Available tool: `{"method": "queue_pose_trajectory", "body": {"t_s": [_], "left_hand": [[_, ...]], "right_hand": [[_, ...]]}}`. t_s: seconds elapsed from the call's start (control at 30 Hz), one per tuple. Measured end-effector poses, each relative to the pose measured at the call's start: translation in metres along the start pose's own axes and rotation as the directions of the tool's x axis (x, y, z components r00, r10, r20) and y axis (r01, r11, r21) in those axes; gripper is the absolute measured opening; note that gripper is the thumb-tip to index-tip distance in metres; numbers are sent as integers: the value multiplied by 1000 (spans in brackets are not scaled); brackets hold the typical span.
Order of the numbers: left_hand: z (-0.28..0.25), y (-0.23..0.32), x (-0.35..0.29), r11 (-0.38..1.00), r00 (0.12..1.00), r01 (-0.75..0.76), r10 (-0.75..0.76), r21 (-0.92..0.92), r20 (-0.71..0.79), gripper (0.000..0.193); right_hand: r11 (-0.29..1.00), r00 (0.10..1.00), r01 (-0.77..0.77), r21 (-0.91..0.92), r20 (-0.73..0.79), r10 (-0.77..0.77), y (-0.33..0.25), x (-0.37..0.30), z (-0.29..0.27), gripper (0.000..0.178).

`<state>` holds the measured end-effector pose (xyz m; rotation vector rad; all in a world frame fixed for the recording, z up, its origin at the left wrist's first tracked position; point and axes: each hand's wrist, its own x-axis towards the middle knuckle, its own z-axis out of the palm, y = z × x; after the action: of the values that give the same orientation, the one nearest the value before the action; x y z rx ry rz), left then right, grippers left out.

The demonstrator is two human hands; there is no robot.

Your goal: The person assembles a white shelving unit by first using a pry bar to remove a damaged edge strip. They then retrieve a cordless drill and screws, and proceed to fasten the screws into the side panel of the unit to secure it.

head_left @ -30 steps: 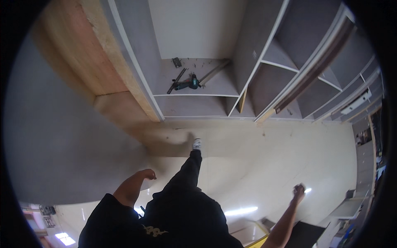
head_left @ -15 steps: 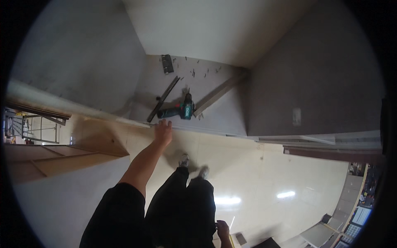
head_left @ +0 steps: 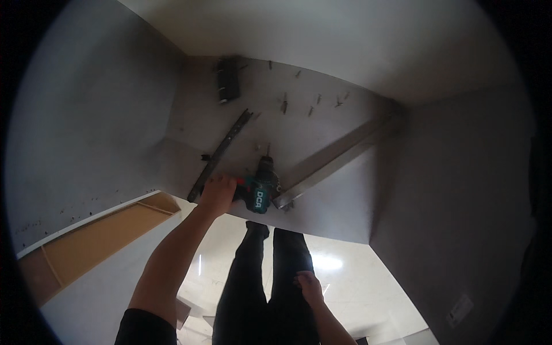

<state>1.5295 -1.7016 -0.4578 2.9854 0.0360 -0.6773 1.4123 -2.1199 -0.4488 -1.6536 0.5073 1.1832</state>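
- The left hand is reaching over the handle end of a green-and-black cordless drill, its fingers curving down around that part; how tightly they are closing, I cannot tell.
- The drill is lying just right of the left hand on a grey shelf panel, its bit pointing ahead, away from the person.
- The right hand is hanging lower, behind and to the right of the left one, in front of the dark trousers; its fingers are curling inward, and whether they are pinching anything, I cannot tell.
- A dark slotted metal strip is slanting across the panel just ahead of the left hand.
- A black hinged-looking piece is lying farther ahead of that hand, near the back wall.
- Small screw-like bits are scattering the panel ahead and to the right of the left hand.
- A long grey bar is running diagonally, right of the drill and ahead of the right hand.
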Motion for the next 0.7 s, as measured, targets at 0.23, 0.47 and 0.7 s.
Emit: {"method": "queue_pose_trajectory", "body": {"t_s": [0.23,0.47,0.7], "left_hand": [[-29,-9,-10,919,988,-27,85,-394,130,59],[-95,98,-56,685,983,28,114,-728,146,58],[-89,111,-34,458,504,-603,854,-653,133,33]], "right_hand": [[986,979,141,-83,163,-127,-82,11,42,15],[868,887,411,279,98,-452,-213,1,74,54],[869,995,94,486,-9,-102,-170,-31,0,45]]}}
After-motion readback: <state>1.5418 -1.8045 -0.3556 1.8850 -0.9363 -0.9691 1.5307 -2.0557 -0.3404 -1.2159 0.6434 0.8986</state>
